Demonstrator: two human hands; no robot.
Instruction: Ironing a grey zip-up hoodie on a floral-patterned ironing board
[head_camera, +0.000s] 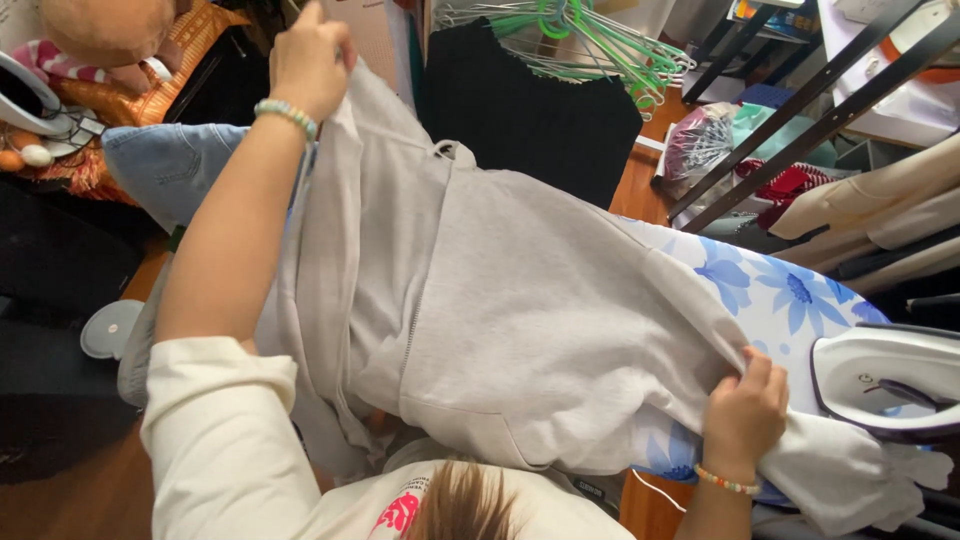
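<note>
Grey hoodie (520, 300) lies across the ironing board (790, 290), long axis 10-to-4 o'clock. Left hand (308, 62) pinches its upper edge; right hand (745, 410) clutches its sleeve.

Matt grey fleece hoodie (540, 300) – soft cloth – over printed cotton board cover (780, 290); glossy plastic iron (890, 380).

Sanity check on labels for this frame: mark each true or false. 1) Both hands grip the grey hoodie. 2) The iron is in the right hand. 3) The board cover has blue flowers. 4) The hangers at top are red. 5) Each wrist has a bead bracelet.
1) True: left hand and right hand both grip the hoodie.
2) False: the iron rests on the board, beside the right hand.
3) True.
4) False: the hangers are green.
5) True.
</note>
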